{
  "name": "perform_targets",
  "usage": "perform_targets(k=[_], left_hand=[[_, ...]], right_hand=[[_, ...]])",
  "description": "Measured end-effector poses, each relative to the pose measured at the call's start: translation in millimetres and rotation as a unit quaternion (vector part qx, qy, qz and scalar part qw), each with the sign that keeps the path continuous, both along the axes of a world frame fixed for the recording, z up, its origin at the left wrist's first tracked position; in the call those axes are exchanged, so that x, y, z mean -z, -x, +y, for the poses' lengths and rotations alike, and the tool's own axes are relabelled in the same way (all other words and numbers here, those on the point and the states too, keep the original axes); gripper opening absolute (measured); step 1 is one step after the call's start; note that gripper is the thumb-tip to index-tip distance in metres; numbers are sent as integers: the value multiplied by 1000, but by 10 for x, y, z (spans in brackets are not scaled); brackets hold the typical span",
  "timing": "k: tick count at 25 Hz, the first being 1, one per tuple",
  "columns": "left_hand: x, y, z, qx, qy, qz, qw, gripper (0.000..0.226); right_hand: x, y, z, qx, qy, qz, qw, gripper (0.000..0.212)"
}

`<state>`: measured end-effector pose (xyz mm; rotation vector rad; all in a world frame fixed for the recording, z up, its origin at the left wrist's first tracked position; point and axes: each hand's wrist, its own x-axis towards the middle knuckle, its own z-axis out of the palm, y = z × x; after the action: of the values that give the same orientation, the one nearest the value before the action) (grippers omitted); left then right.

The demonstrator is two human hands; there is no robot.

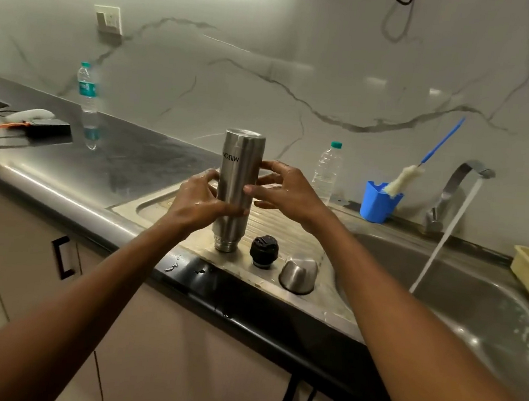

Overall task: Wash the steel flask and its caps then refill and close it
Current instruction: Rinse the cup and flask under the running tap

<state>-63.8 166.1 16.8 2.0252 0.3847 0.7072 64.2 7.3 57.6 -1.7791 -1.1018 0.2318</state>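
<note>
The flask [236, 191] stands mouth-down on the drainboard [289, 232], left of the sink [443, 284]; the left hand [206, 199] wraps its lower body, the right hand [282, 190] touches it with fingers spread, barely gripping; 2 caps [263, 251] sit just right of it. Wet hands and a narrow mouth could let it slip or topple onto them; the tap [464, 179] is running.

White marble-look wall [304, 57] w/ grey veins, dark counter [98, 156], beige cabinets [175, 354] below, bright overhead light.
</note>
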Motion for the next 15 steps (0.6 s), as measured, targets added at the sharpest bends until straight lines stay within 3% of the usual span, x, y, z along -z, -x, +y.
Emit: perform_targets(k=[15], left_hand=[[-25,53,-197,-49,-104,34,993,79]], right_hand=[[31,57,-43,-11,23,-1,1000,61]])
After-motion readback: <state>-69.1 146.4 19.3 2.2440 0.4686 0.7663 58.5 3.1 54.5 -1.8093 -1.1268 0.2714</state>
